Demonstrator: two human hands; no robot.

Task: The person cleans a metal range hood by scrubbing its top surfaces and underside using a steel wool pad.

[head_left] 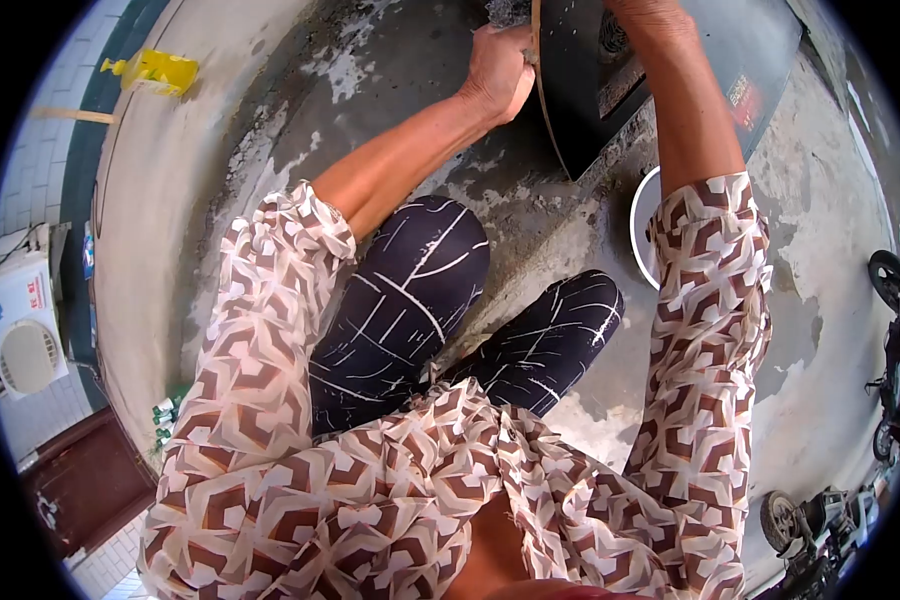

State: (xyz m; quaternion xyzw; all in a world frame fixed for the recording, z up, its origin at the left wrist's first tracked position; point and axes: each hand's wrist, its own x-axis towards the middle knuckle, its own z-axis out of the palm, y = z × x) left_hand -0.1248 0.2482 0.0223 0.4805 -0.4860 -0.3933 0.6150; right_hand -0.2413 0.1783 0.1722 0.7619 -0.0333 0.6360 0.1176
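A dark flat panel (580, 95) with a pale edge stands tilted at the top of the view, above wet concrete. My left hand (503, 70) is closed around the panel's left edge. Up at the top border is my right hand (645, 8), on the panel's far side; its fingers are cut off by the frame, so their grip cannot be made out. Something clear and glistening, perhaps water, shows just above my left hand. A white round basin (644, 225) sits on the ground below the panel, partly hidden behind my right forearm.
A yellow bottle (163, 73) lies at the upper left near a wooden stick (75, 115). At the left edge are a white appliance (25, 325) and a brown door (85, 480). Motorcycles (820, 520) stand at the lower right. My knees are bent beneath my arms.
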